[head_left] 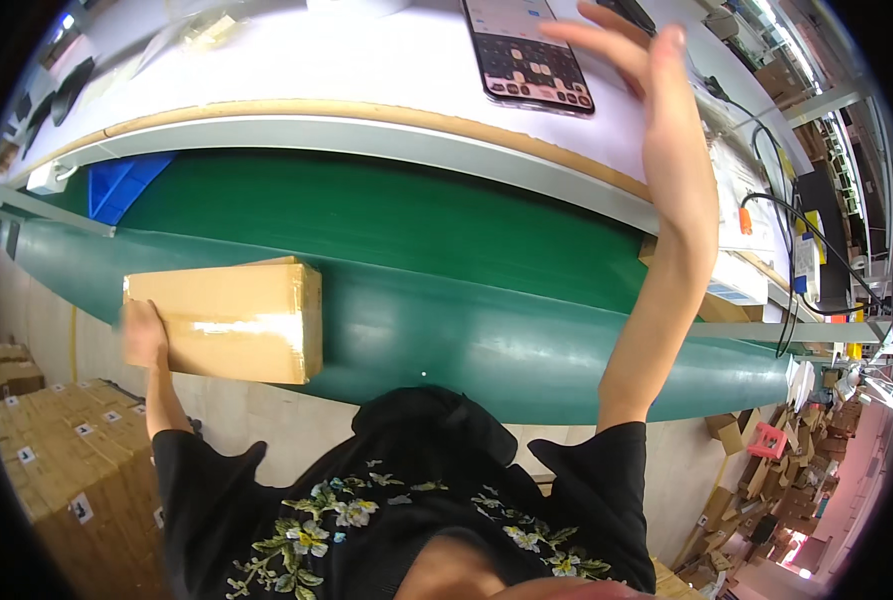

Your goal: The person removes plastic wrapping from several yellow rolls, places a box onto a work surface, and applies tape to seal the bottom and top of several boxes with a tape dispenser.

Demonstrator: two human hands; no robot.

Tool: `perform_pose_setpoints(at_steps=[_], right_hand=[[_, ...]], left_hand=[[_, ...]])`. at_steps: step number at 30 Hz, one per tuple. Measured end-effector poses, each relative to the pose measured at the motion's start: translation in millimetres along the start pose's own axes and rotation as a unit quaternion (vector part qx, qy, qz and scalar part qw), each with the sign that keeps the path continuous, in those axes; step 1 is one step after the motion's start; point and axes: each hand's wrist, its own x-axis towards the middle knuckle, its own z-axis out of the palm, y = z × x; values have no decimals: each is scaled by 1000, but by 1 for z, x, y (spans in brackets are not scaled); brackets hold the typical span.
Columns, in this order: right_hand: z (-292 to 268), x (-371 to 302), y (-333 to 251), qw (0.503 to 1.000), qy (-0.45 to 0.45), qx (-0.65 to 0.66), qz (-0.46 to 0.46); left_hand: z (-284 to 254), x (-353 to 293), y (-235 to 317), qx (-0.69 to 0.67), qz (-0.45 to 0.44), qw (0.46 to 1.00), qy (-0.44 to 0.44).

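Observation:
A taped cardboard box (231, 320) rests on the green work surface (446, 320) at the left, close to my body. My left hand (143, 335) grips its left end, the fingers curled against the cardboard and slightly blurred. At the upper right my right hand (638, 62) is raised over the white shelf, fingers spread and holding nothing. Just left of those fingers lies a smartphone (526, 62), its screen lit with a keyboard showing.
The white shelf (296, 75) runs above the green surface's far side. A blue plastic bin (126, 187) sits below it. Cables (788, 225) hang at the right. Stacked cartons (71, 450) stand at the lower left; more boxes (796, 480) crowd the far right.

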Motion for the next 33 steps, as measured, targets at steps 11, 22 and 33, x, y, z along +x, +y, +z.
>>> perform_pose_setpoints(at_steps=[11, 22, 33], right_hand=[[1, -8, 6, 999, 31, 1, 39], [4, -4, -13, 998, -41, -18, -34], [7, 3, 6, 996, -84, -4, 3]], left_hand=[[-12, -11, 4, -8, -8, 1000, 20], [-16, -14, 7, -20, -11, 1000, 21], [-22, -16, 10, -25, -5, 999, 20]])
